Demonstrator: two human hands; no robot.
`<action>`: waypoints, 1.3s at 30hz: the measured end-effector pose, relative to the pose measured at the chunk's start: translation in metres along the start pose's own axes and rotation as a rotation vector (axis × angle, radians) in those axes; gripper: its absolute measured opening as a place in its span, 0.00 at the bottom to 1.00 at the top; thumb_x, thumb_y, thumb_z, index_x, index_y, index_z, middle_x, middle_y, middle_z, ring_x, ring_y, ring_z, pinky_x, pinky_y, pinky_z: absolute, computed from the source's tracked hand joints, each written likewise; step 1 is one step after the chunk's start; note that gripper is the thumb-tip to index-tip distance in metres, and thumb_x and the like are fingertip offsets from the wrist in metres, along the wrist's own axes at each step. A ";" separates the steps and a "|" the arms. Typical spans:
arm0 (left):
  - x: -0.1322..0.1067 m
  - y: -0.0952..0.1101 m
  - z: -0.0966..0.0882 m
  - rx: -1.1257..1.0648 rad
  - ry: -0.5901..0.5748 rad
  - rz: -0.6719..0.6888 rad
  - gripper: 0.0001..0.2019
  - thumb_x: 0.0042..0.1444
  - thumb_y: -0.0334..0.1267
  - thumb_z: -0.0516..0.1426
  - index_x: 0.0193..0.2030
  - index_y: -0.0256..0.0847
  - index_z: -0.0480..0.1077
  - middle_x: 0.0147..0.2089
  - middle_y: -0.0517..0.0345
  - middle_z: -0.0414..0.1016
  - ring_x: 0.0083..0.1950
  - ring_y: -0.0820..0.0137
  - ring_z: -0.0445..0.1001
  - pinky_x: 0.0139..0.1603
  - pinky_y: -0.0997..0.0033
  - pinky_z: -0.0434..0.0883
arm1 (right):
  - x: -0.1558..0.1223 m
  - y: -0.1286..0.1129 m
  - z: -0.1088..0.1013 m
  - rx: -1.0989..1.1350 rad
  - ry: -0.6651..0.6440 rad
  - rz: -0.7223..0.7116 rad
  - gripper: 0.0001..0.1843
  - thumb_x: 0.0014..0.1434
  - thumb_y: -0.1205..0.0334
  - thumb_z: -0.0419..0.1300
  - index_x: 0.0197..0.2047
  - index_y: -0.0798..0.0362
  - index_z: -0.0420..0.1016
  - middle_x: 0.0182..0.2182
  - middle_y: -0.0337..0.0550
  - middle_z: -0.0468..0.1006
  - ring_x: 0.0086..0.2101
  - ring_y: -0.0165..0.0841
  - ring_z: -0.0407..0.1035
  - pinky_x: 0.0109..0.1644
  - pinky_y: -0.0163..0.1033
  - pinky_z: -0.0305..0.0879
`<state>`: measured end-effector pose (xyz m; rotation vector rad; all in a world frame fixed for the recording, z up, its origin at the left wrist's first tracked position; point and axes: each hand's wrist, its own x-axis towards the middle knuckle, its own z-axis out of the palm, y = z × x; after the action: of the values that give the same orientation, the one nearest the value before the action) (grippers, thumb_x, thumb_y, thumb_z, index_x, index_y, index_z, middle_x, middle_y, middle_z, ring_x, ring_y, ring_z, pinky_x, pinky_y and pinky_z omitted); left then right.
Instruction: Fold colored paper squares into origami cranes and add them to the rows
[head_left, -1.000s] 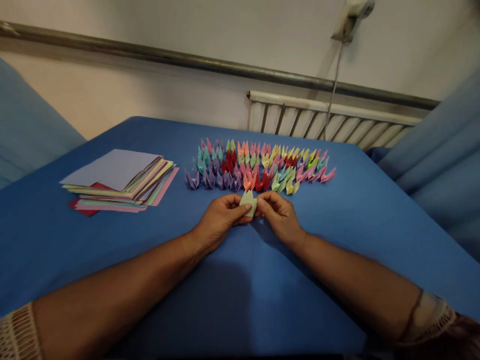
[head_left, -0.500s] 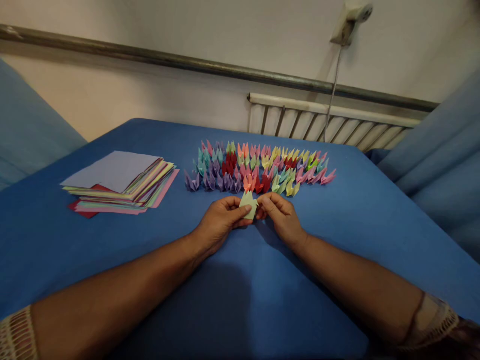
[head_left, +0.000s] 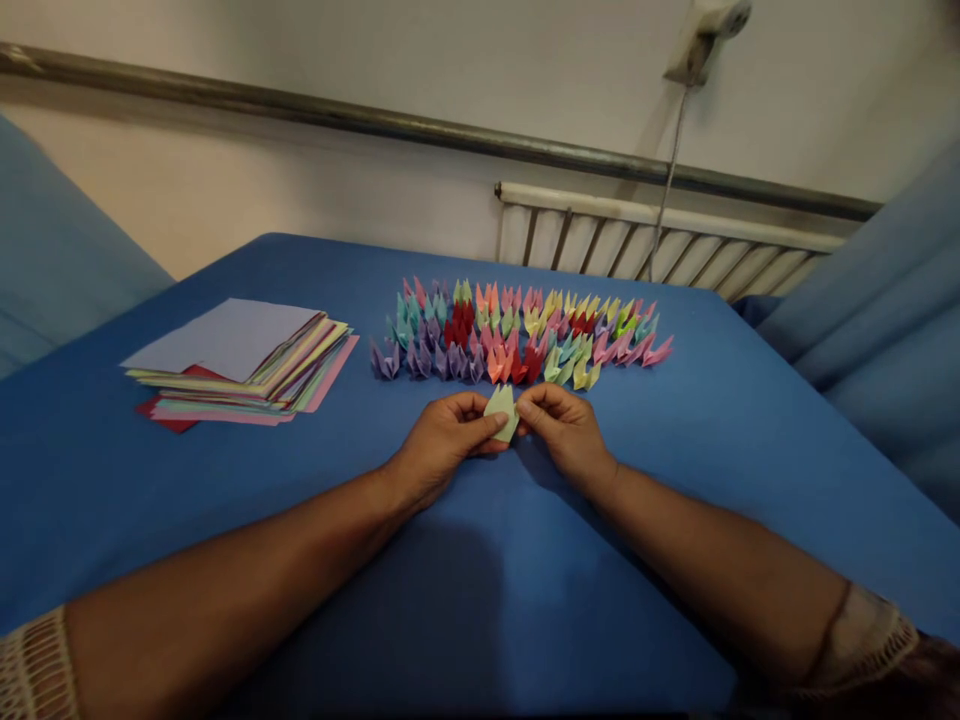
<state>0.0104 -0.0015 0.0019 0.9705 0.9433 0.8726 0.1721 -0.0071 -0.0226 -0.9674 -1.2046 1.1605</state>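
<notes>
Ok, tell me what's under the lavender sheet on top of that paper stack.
Under the lavender paper sheet lies a fanned stack of coloured paper sheets: yellow, green, pink and red edges show. Their middles are covered, so the number of sheets cannot be told.

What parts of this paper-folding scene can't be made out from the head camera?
- Folded green paper piece: its lower part is hidden by the fingers of the left hand and right hand.
- Folded paper figures: too small and crowded to count or tell their exact shape.
- Paper stack: lower sheets covered by the top one; only edges show.
- White wall fixture: cut off by the top edge.
</notes>
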 end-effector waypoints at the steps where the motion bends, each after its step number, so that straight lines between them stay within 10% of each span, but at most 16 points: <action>1: 0.000 0.000 0.000 -0.004 -0.004 -0.001 0.13 0.45 0.39 0.70 0.32 0.36 0.73 0.33 0.60 0.76 0.35 0.73 0.76 0.36 0.76 0.74 | 0.000 0.000 0.000 0.005 -0.006 0.004 0.15 0.53 0.49 0.66 0.28 0.52 0.72 0.20 0.34 0.71 0.23 0.27 0.66 0.30 0.35 0.64; 28: -0.002 0.002 -0.001 -0.031 -0.096 -0.021 0.11 0.49 0.39 0.68 0.37 0.37 0.76 0.36 0.56 0.79 0.40 0.69 0.79 0.38 0.74 0.76 | -0.001 0.001 -0.001 -0.122 0.087 -0.100 0.10 0.57 0.54 0.62 0.30 0.51 0.72 0.22 0.34 0.71 0.24 0.28 0.65 0.31 0.35 0.63; 39: 0.003 0.000 -0.001 0.144 0.124 0.211 0.12 0.46 0.41 0.68 0.34 0.38 0.75 0.33 0.60 0.77 0.33 0.73 0.75 0.37 0.74 0.74 | -0.011 -0.003 0.005 -0.247 0.121 -0.295 0.10 0.58 0.57 0.63 0.42 0.48 0.69 0.31 0.36 0.70 0.28 0.28 0.65 0.33 0.35 0.64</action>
<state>0.0108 0.0018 0.0013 1.1652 1.0324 1.0631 0.1682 -0.0182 -0.0206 -0.9882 -1.3609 0.7227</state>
